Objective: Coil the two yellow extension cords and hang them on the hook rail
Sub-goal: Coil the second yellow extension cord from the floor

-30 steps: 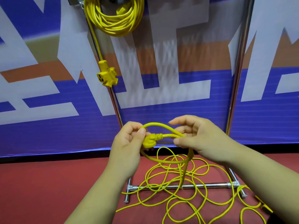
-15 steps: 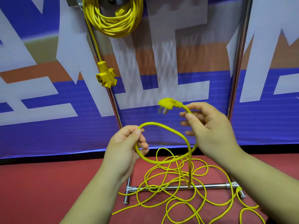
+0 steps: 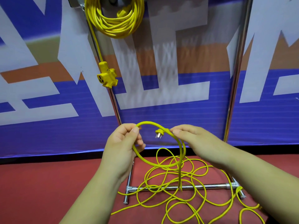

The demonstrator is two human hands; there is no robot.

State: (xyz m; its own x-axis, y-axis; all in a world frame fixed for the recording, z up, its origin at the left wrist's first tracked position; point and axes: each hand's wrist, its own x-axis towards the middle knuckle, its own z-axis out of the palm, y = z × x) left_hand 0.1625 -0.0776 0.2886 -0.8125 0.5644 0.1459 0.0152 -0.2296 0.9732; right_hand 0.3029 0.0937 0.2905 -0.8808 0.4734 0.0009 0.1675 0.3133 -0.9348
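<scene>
1. Yellow extension cord (image 3: 161, 166): one loop held at frame centre, the rest tangled on the red floor (image 3: 48, 183) below.
2. Left hand (image 3: 123, 147) pinches the loop's left side; right hand (image 3: 197, 139) pinches it just behind the plug (image 3: 159, 133).
3. Second cord (image 3: 113, 25), coiled, hangs at upper centre.

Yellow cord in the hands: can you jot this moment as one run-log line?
cord: one loop made, rest tangled on floor | left hand: grips loop | right hand: pinches cord by plug | other cord: coiled, hanging
</scene>
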